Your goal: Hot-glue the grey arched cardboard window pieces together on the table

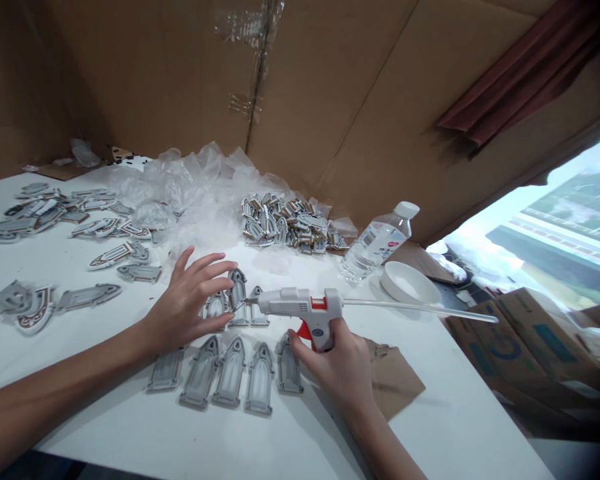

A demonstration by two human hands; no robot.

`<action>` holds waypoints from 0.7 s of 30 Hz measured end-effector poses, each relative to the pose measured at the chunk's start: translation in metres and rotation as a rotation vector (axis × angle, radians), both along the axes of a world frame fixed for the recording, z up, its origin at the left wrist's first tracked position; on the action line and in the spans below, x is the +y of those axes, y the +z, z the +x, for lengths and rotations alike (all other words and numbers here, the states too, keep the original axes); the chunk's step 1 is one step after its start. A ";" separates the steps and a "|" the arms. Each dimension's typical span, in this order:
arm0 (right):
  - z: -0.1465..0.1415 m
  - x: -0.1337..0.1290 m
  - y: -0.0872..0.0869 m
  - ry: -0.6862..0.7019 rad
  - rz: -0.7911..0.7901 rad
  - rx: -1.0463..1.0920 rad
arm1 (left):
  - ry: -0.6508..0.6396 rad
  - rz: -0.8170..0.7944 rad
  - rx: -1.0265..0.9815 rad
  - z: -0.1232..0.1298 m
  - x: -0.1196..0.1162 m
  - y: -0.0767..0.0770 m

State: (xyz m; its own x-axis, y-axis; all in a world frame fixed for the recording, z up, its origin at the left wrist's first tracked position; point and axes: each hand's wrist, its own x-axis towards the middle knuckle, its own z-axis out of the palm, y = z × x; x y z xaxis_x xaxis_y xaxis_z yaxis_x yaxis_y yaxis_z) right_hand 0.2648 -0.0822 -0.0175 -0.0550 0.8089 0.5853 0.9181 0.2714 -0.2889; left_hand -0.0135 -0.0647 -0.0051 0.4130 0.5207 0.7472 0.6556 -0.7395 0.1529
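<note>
My right hand is wrapped round the grip of a white hot glue gun with a red trigger. A long clear glue stick sticks out of its back. The gun's nozzle points left, close to the fingertips of my left hand. That hand is open, fingers spread, above small grey arched pieces shaped like windows. One such arched piece stands beside its fingertips, partly behind the nozzle. Nearer me lies a row of several more, among them a grey arched piece and another arched piece by my right thumb.
A pile of small pieces and crumpled clear plastic bags lie at the back. More loose pieces are scattered left. A water bottle, a white bowl and a cardboard piece are right. Cardboard walls enclose the table.
</note>
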 end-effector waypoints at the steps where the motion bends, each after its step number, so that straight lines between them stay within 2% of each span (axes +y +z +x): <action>1: 0.001 0.000 0.001 -0.001 -0.004 -0.003 | 0.005 0.003 -0.003 0.000 0.000 0.000; 12: 0.000 -0.001 0.008 -0.042 -0.042 -0.003 | 0.031 0.007 -0.035 0.000 0.000 0.000; 21: -0.003 -0.001 0.010 -0.014 -0.064 0.072 | 0.054 -0.036 -0.022 -0.002 0.002 -0.003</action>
